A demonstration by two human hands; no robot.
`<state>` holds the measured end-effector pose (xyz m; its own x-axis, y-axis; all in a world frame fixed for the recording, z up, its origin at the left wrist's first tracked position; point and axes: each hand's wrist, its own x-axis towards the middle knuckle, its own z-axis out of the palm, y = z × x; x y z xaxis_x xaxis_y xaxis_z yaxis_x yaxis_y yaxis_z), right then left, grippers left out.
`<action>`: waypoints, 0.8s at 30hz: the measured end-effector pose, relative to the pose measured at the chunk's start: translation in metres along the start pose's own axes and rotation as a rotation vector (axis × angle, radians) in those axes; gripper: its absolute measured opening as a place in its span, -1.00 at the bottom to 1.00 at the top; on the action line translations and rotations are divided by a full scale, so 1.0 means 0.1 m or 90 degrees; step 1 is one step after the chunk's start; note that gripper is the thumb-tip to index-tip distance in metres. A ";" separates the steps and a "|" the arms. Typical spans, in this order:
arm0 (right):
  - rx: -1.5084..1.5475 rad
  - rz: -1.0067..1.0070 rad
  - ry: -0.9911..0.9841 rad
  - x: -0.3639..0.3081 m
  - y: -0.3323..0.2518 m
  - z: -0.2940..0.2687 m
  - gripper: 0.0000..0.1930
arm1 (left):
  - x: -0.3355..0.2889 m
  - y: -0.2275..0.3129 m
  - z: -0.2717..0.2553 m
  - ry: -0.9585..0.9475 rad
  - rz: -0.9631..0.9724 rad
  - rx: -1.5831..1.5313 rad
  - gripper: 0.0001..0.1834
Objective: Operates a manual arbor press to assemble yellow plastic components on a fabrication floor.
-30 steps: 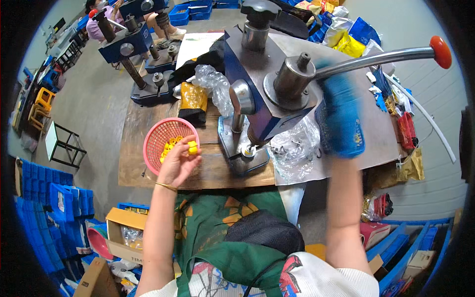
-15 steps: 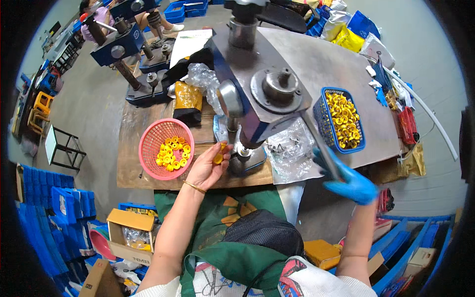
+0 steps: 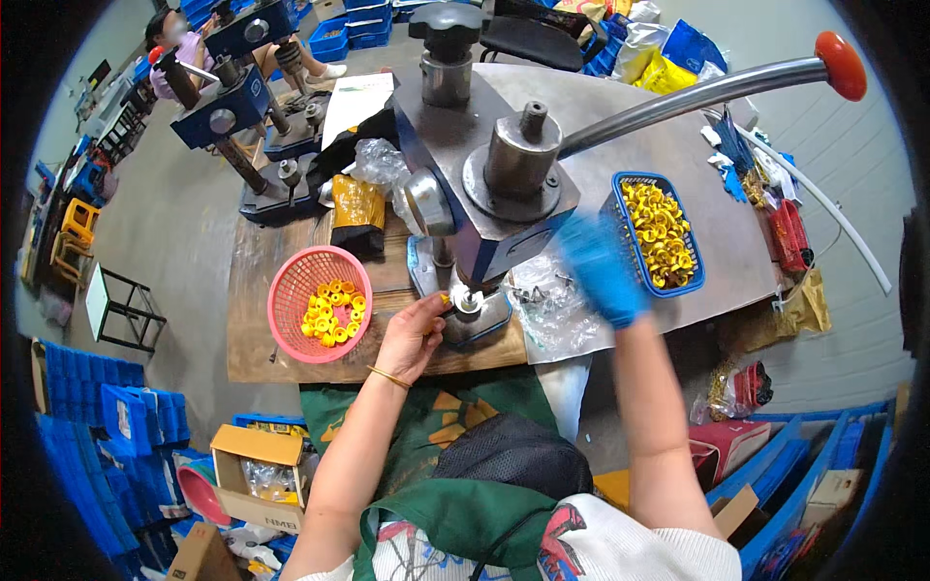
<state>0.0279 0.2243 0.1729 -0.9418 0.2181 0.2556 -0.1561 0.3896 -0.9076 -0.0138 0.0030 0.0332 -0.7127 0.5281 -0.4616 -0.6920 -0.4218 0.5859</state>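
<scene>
My bare left hand (image 3: 415, 334) pinches a small yellow cup-shaped part (image 3: 446, 300), mostly hidden by the fingers. It is right beside the white round seat (image 3: 467, 301) on the base of a hand press (image 3: 499, 198). My right hand (image 3: 603, 271), in a blue glove, is smeared by motion. It is over the clear plastic bag (image 3: 554, 315), close to the left side of a blue basket (image 3: 699, 281) full of yellow parts. The press lever (image 3: 693, 100) points up to the right, its red knob (image 3: 841, 66) away from both hands.
A pink basket (image 3: 281, 334) with several yellow parts stands left of the press. Behind it lies a black-and-yellow package (image 3: 358, 208). More presses (image 3: 221, 118) and a seated person (image 3: 174, 44) are at the far left. A cardboard box (image 3: 257, 445) sits below the table.
The lever has swung up, away from me, and my right hand has left it, moving left toward the basket. My left hand has brought the yellow part down beside the white seat.
</scene>
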 end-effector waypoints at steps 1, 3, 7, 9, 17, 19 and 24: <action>-0.163 0.031 -0.143 -0.10 0.28 0.23 -0.84 | 0.01 -0.02 0.01 0.007 0.012 0.037 -0.70; -0.216 -0.082 -0.197 -0.38 0.98 0.63 -0.78 | 0.08 -0.06 -0.02 0.020 0.020 0.077 -0.69; -0.368 -0.192 -0.163 -0.43 1.23 0.80 -0.76 | 0.18 -0.11 -0.12 0.080 0.073 0.216 -0.71; -0.294 -0.173 -0.131 -0.43 1.19 0.83 -0.74 | 0.26 -0.16 -0.12 0.096 0.156 0.323 -0.71; -0.252 -0.016 -0.142 -0.33 0.98 0.53 -0.63 | 0.31 -0.23 0.11 0.086 0.508 0.834 -0.69; -0.293 -0.020 -0.194 -0.29 0.80 0.51 -0.65 | 0.29 -0.26 0.06 0.089 0.489 0.778 -0.73; -0.449 -0.122 -0.243 -0.22 0.98 0.50 -0.71 | 0.18 -0.25 -0.03 0.151 0.413 0.672 -0.76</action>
<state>0.0187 0.2126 0.0613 -0.9742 -0.1784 0.1380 -0.2199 0.8877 -0.4045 -0.0102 0.0207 0.0078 -0.9651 0.2534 0.0661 0.1428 0.2973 0.9440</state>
